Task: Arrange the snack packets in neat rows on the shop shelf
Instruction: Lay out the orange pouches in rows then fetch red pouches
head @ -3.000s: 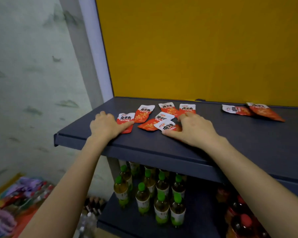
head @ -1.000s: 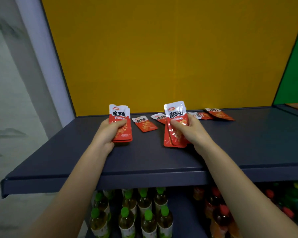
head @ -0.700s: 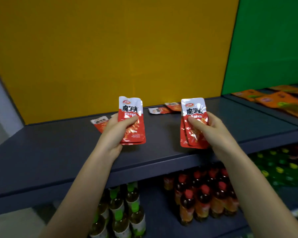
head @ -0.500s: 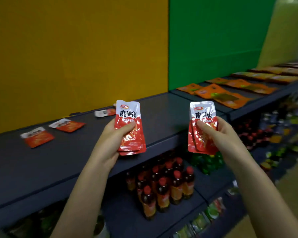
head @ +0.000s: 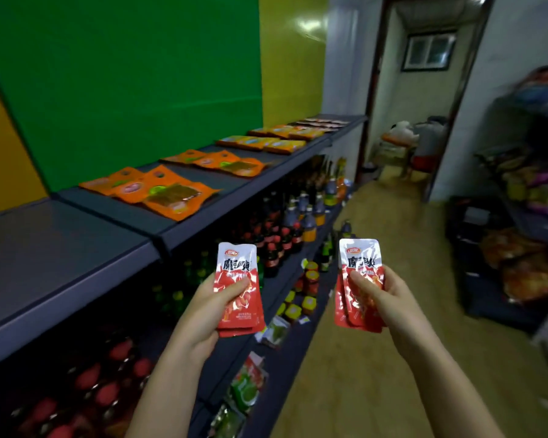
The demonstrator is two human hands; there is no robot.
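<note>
My left hand (head: 208,314) grips a small stack of red-and-white snack packets (head: 238,273), held upright in front of the lower shelves. My right hand (head: 385,300) pinches a second small stack of the same packets (head: 359,263), upright over the aisle floor. Both stacks are off the dark grey shop shelf (head: 54,248), which runs along the left wall. Orange packets (head: 159,192) lie in rows farther along that shelf.
Bottles (head: 285,229) and jars (head: 309,278) fill the lower shelves on the left. The brown aisle floor (head: 386,235) leads to a doorway (head: 421,99). Another rack with bagged goods (head: 525,248) stands on the right.
The view has swung right along the shelf, away from the yellow panel toward the aisle. Both hands lifted their packet stacks off the shelf and still hold them upright.
</note>
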